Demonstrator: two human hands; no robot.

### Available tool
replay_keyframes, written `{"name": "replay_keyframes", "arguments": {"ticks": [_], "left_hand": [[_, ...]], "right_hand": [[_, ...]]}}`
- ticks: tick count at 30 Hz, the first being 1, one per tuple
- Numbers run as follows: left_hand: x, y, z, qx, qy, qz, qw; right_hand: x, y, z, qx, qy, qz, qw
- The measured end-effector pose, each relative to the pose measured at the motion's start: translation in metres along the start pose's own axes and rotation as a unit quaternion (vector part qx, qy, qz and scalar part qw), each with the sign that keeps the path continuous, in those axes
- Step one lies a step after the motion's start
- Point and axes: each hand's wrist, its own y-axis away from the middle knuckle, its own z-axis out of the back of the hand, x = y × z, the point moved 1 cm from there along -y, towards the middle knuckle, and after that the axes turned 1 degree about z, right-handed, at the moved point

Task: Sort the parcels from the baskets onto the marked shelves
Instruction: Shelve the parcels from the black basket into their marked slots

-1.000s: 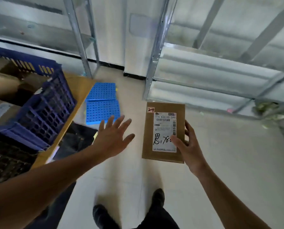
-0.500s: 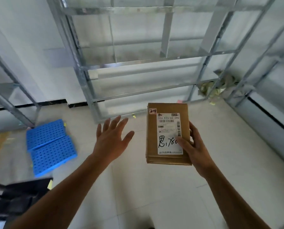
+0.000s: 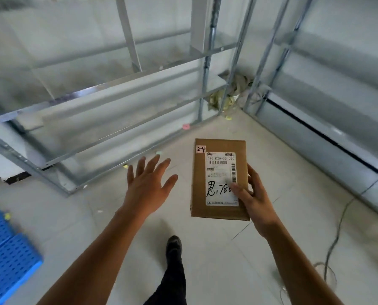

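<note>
The right hand (image 3: 253, 199) grips the parcel (image 3: 219, 180) at its right edge near the lower corner. The thumb lies across the top face and the fingers curl round the side. The parcel is a flat brown cardboard box, held label-up in the air above the floor, its long side pointing away from the person. Its corners look square and its top face smooth.

The left hand (image 3: 149, 186) hovers well apart from the parcel's left edge, palm down with its fingers spread wide, holding nothing.

Pale floor tiles (image 3: 293, 172) show on all 4 sides of the box. A metal rack (image 3: 117, 89) runs across the far left with its low rail near the floor. A 2nd rack (image 3: 315, 119) runs along the right. The 2 racks meet at a corner beyond the parcel, where crumpled wrapping (image 3: 238, 89) lies. A thin cable (image 3: 331, 245) trails over the tiles on the right, and blue perforated panels (image 3: 5, 256) lie at the lower left. A dark shoe (image 3: 173, 245) stands on the floor between the 2 forearms.

A white shipping label (image 3: 221, 170) covers most of the top face. Its top line reads "516 K20-00 090", with barcodes below and down its right edge. The small print is too fine to read. Large black handwriting (image 3: 216, 190) shows a Chinese character followed by "1,78", the rest hidden under the thumb. A small sticker (image 3: 200, 149) at the top left corner reads "2-4".
</note>
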Motion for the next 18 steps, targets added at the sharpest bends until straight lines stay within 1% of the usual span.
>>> {"name": "replay_keyframes", "arguments": {"ticks": [3, 7, 12, 18], "left_hand": [[-0.015, -0.062, -0.011, 0.006, 0.003, -0.017, 1.0], [-0.038, -0.149, -0.008, 0.017, 0.015, -0.041, 0.999], [-0.06, -0.254, 0.003, 0.0, 0.013, -0.064, 0.998], [-0.107, -0.355, 0.001, 0.016, 0.011, -0.066, 0.998]], "right_hand": [[0.012, -0.046, 0.013, -0.022, 0.007, 0.004, 1.0], [0.042, -0.113, 0.026, -0.051, 0.024, -0.001, 0.998], [0.08, -0.202, 0.038, -0.051, 0.034, 0.014, 0.998], [0.104, -0.297, 0.083, -0.059, 0.013, 0.03, 0.998]]}}
